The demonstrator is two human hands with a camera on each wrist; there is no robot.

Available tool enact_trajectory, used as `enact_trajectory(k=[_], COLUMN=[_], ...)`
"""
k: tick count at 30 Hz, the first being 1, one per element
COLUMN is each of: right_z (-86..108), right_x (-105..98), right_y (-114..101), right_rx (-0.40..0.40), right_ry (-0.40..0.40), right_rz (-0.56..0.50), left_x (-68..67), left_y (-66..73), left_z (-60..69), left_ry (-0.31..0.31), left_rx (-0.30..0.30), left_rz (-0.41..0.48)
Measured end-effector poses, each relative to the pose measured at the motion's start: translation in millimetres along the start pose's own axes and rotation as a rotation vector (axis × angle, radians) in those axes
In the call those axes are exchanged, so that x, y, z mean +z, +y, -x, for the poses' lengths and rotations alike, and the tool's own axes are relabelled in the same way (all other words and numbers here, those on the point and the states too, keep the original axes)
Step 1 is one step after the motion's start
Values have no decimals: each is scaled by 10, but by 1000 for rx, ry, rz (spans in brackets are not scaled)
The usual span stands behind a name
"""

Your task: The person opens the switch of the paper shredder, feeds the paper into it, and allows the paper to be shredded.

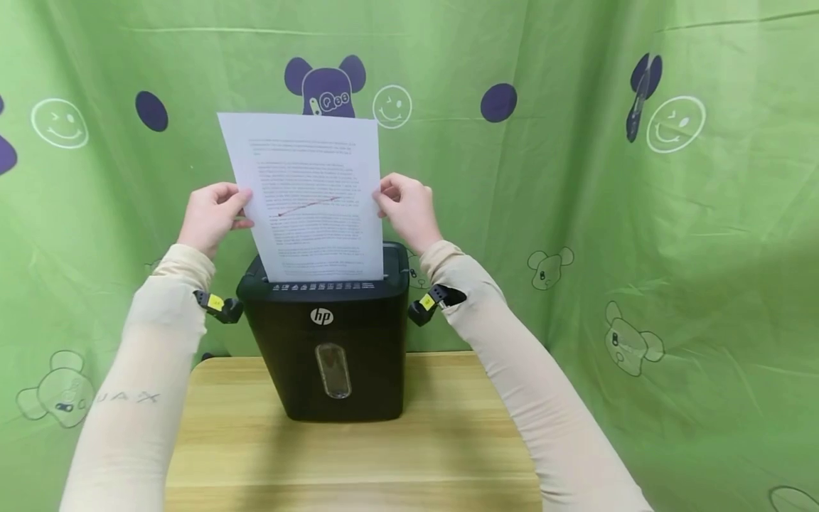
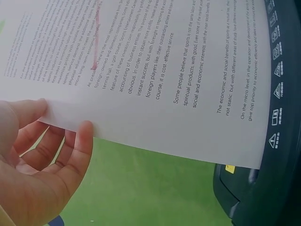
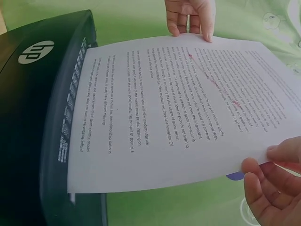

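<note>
A printed sheet of paper (image 1: 313,242) with a red pen line across its text stands upright over a black HP paper shredder (image 1: 365,341). Its lower edge meets the slot area on top of the shredder; whether it has entered the slot I cannot tell. My left hand (image 1: 216,213) pinches the sheet's left edge, the thumb in front, as the left wrist view also shows. On the right edge, my right hand (image 1: 409,210) pinches the paper between thumb and fingers. In the right wrist view both hands hold opposite sides of the paper (image 3: 117,174).
The shredder stands on a light wooden table (image 1: 358,462), near its back edge. A green patterned curtain (image 1: 473,57) hangs behind and along the sides. Small black cameras (image 1: 220,307) are strapped at both wrists, close to the shredder's sides.
</note>
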State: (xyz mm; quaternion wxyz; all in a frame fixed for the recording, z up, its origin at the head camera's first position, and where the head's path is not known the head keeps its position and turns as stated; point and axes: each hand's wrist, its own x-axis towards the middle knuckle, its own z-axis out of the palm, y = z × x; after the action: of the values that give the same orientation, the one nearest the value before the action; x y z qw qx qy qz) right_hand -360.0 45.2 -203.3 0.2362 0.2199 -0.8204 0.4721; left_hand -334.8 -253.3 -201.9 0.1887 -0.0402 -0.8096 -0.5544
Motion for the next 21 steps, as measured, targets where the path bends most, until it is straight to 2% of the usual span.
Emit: enact_trajectory(k=[14, 21], right_z=[39, 82], right_x=[55, 92], right_y=[186, 278], right_rx=[7, 17], right_ry=[-35, -63], right_rz=[72, 98], left_x=[74, 93], left_y=[-123, -184], left_z=[9, 17], left_ry=[-48, -61], left_rx=[-22, -27], left_rz=[-46, -117])
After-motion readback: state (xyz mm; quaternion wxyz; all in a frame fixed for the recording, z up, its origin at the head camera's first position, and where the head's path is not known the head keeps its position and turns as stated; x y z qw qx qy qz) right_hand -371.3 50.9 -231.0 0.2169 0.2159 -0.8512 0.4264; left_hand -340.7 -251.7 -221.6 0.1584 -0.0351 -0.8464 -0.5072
